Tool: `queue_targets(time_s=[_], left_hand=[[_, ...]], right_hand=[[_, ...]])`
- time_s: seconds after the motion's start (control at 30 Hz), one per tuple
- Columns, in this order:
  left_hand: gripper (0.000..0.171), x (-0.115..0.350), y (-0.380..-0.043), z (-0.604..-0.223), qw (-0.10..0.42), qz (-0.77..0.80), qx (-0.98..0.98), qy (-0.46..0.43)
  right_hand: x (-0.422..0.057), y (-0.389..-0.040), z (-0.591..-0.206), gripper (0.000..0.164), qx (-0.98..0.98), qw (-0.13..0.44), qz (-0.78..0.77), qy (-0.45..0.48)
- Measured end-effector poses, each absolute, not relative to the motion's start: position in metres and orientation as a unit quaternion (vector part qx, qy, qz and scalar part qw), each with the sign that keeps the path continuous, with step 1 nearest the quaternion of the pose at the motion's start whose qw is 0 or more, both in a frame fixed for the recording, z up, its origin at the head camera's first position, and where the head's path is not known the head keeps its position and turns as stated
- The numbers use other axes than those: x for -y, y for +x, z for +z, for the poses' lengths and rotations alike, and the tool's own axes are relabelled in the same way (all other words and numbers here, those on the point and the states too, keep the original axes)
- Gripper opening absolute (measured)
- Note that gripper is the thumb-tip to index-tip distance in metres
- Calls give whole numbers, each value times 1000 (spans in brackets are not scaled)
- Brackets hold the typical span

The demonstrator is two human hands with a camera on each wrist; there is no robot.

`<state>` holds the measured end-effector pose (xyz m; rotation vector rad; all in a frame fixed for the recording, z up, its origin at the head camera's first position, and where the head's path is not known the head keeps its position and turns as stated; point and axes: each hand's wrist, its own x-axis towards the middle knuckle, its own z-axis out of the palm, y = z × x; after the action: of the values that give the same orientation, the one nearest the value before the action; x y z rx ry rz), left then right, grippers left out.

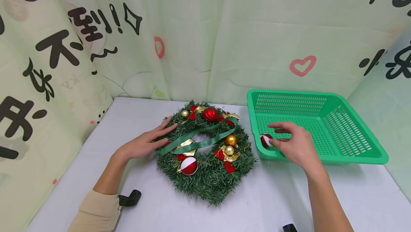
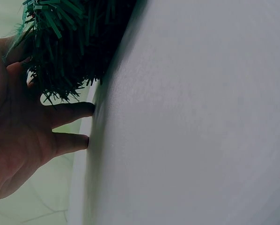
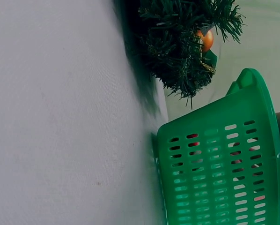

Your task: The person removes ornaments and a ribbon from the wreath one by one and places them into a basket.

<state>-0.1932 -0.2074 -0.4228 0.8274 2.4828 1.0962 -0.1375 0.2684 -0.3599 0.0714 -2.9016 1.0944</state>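
The near table (image 1: pixel 250 196) bears one wreath (image 1: pixel 205 178) with five balls: one two-toned ball (image 1: pixel 188 166), three gold balls (image 1: pixel 231 140) and one red ball (image 1: pixel 210 114); one ribbon (image 1: pixel 210 142) crosses it. The left hand (image 1: pixel 149 142) rests on its left edge, fingers spread. Alongside stands one basket (image 1: pixel 346 158). The right hand (image 1: pixel 297 144) reaches over its near left corner, thumb and fingers apart, by one striped ball (image 1: pixel 265 140) inside; contact cannot be told. The step appears to be picking up this ball; the next move would call for a pinch. Behind hangs a curtain (image 1: pixel 199 46).
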Motion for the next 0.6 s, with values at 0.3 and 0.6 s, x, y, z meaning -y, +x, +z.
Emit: queue_targets(time_s=[0.3,0.6], left_hand=[[58,206,-193,-422,153,387,-864,285],[57,206,-194,-422,152,382,-866,284]], right_hand=[[-268,-137,-359,46,934,14,356,23],[-268,-137,-358,46,934,16,355,27]])
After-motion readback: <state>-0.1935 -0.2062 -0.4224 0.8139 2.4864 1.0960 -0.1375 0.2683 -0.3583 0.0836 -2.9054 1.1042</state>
